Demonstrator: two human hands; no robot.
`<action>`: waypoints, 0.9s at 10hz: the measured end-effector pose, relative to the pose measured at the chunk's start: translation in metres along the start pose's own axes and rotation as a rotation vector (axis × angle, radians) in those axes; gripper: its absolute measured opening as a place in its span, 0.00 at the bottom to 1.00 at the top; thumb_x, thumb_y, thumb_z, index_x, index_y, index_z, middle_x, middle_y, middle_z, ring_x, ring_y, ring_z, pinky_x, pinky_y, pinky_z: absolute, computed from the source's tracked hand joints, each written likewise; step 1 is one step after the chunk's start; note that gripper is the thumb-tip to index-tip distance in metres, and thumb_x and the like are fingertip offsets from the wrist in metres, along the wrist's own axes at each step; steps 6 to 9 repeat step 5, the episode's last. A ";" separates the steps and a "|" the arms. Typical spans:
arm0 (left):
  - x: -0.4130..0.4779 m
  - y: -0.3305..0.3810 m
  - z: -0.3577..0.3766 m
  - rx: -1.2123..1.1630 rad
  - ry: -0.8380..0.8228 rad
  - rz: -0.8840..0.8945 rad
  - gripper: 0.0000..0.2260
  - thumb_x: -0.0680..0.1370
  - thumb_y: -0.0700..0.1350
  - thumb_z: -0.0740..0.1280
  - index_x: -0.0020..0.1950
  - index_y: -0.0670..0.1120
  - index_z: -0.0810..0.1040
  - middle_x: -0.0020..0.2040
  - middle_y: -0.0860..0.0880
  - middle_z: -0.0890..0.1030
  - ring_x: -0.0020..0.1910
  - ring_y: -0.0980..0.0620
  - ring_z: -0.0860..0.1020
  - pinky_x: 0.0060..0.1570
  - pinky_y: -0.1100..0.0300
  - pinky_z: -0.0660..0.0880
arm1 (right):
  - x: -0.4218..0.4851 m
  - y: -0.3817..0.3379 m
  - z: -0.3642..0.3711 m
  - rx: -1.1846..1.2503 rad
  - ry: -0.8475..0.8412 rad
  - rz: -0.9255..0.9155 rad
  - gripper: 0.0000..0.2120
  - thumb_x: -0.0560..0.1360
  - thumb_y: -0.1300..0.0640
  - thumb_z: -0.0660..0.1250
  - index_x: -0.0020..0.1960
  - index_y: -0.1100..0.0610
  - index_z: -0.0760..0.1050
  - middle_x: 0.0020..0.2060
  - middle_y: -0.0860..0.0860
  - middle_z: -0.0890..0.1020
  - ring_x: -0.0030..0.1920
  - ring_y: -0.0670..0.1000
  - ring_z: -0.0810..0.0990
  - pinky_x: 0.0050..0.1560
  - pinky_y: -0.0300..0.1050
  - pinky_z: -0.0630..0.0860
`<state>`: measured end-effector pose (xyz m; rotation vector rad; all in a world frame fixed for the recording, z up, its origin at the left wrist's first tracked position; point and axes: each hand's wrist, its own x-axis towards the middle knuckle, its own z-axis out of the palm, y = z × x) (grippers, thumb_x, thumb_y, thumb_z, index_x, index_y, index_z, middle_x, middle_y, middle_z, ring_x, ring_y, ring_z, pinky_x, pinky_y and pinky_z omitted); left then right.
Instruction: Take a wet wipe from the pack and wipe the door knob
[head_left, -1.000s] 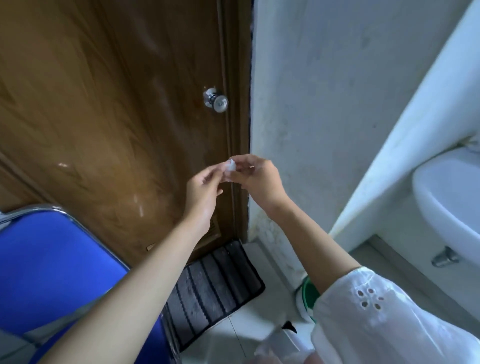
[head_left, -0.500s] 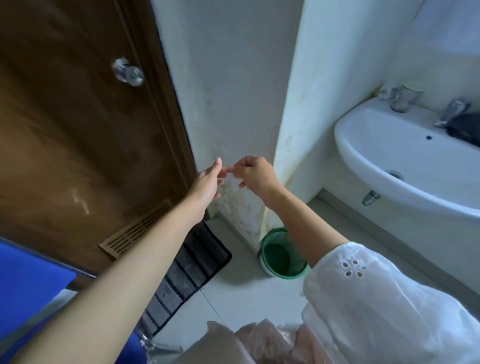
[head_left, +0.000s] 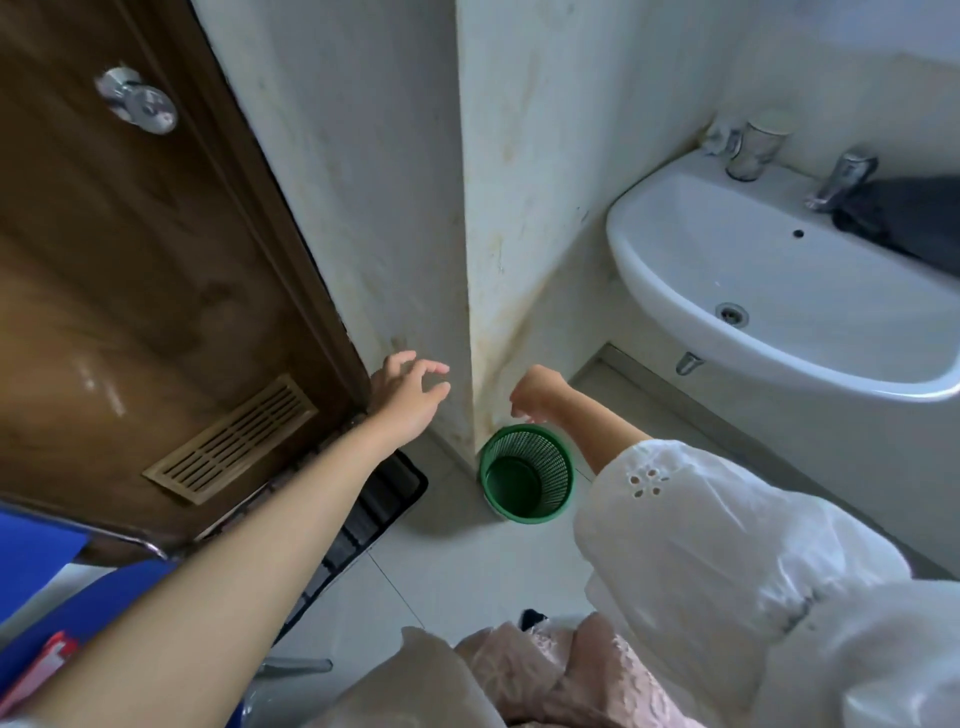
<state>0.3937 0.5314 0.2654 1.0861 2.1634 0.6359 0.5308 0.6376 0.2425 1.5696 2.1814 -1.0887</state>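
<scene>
My left hand (head_left: 408, 397) mid-frame, fingers spread, empty. My right hand (head_left: 535, 392) above green bin (head_left: 525, 475), fingers curled down; grip hidden. Knob (head_left: 137, 101) upper left.

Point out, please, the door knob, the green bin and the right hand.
door knob (head_left: 139, 104): head view, on its round metal face.
green bin (head_left: 550, 452): head view, on its mesh wall.
right hand (head_left: 535, 396): head view, on the back of the hand.

Counted: one door knob (head_left: 137, 106), one door vent (head_left: 231, 439), one green bin (head_left: 525, 473). One sink (head_left: 727, 270), one tap (head_left: 841, 179), one floor mat (head_left: 363, 514). Two hands: left hand (head_left: 408, 392), right hand (head_left: 537, 392).
</scene>
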 end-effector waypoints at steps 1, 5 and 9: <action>-0.002 -0.001 0.008 0.023 -0.022 -0.030 0.10 0.77 0.48 0.62 0.59 0.53 0.74 0.74 0.51 0.54 0.73 0.47 0.49 0.69 0.47 0.59 | 0.008 0.014 -0.007 -0.080 -0.021 0.005 0.17 0.74 0.61 0.67 0.60 0.67 0.73 0.60 0.60 0.78 0.59 0.59 0.78 0.59 0.48 0.75; 0.000 0.001 0.017 0.117 0.006 0.003 0.12 0.78 0.47 0.61 0.61 0.54 0.73 0.74 0.51 0.57 0.72 0.47 0.51 0.67 0.48 0.61 | 0.021 0.048 -0.013 -0.235 -0.112 -0.005 0.21 0.76 0.57 0.64 0.66 0.64 0.69 0.66 0.60 0.73 0.66 0.59 0.70 0.67 0.50 0.68; 0.000 0.001 0.017 0.117 0.006 0.003 0.12 0.78 0.47 0.61 0.61 0.54 0.73 0.74 0.51 0.57 0.72 0.47 0.51 0.67 0.48 0.61 | 0.021 0.048 -0.013 -0.235 -0.112 -0.005 0.21 0.76 0.57 0.64 0.66 0.64 0.69 0.66 0.60 0.73 0.66 0.59 0.70 0.67 0.50 0.68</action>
